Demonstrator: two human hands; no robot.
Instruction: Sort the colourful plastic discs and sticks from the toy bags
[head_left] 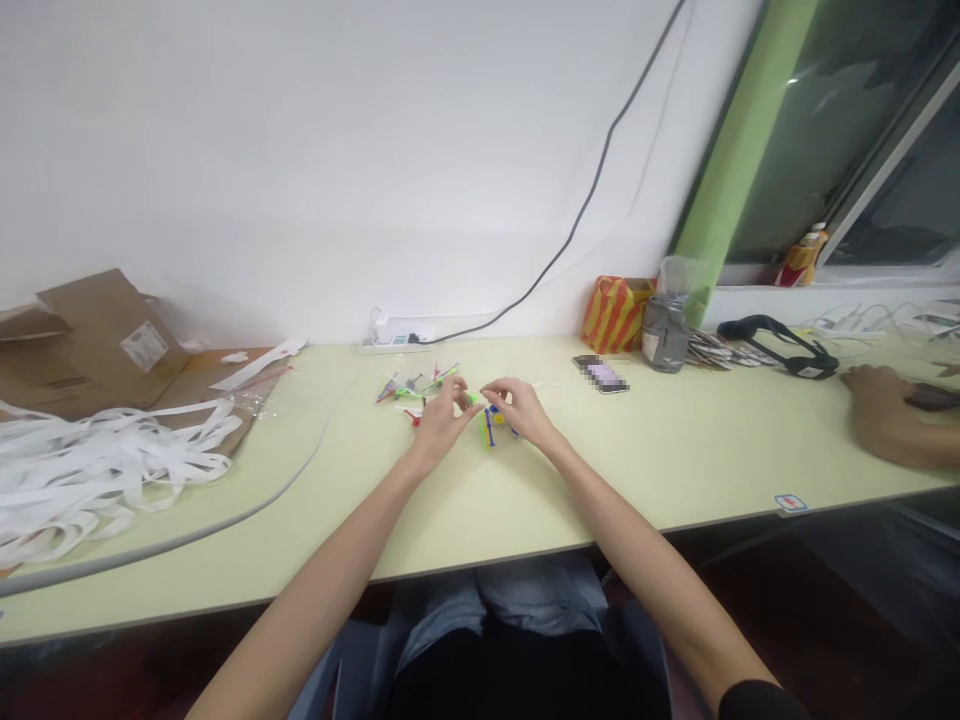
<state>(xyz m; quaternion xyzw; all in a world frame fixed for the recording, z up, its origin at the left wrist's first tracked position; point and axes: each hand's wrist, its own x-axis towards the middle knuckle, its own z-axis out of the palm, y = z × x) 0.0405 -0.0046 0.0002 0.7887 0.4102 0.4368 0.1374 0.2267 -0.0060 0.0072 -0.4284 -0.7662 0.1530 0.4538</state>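
Observation:
My left hand [444, 412] has thumb and fingers pinched together, with a small bright green plastic piece [472, 399] showing at the fingertips. Close beside it, my right hand [521, 408] is also closed in a pinch; what it holds is too small to make out. Below the right fingertips stands a little assembly of thin plastic sticks and connectors [490, 428] in blue, green and yellow, partly covered by that hand. Behind my left hand lies a loose pile of coloured plastic sticks [409, 386]; a red piece [413, 416] rests at its near side.
A power strip [397, 338] with a black cable sits against the wall. Left are white strapping [112, 470], a cardboard box [112, 345] and a grey cable [255, 510]. To the right are a phone [602, 374], a striped bag [611, 312], a black headset [780, 345] and another person's hand [885, 410].

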